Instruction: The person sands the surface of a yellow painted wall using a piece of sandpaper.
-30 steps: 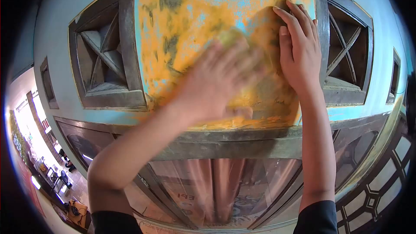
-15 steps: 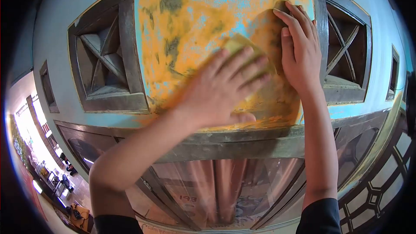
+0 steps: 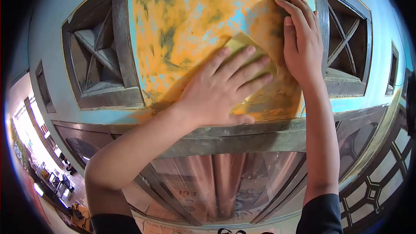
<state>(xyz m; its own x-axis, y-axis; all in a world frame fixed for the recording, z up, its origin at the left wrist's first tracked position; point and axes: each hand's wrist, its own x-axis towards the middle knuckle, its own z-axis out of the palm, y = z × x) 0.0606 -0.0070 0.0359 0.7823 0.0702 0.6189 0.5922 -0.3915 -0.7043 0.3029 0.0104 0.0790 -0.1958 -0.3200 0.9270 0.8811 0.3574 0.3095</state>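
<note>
A wall panel (image 3: 195,26) shows patchy orange over light blue, with dark grey smudges. My left hand (image 3: 225,82) lies spread over a yellowish square sheet (image 3: 245,45), pressing it flat against the panel's lower middle. The sheet's upper corner and right edge show past the fingers; the rest is under the hand. My right hand (image 3: 303,39) rests against the panel's right edge, beside the wooden frame, with its fingers apart and nothing visible in it.
Dark wooden vents with crossed bars flank the panel, one on the left (image 3: 99,52) and one on the right (image 3: 344,39). Below runs a wooden beam (image 3: 242,141) above glass with pinkish curtains (image 3: 229,182). Patterned metalwork (image 3: 373,193) stands at lower right.
The view has shifted slightly, and the panel sits a little higher in it. My left hand and the sheet, blurred before, now look sharp. The right hand stays at the panel's right edge.
</note>
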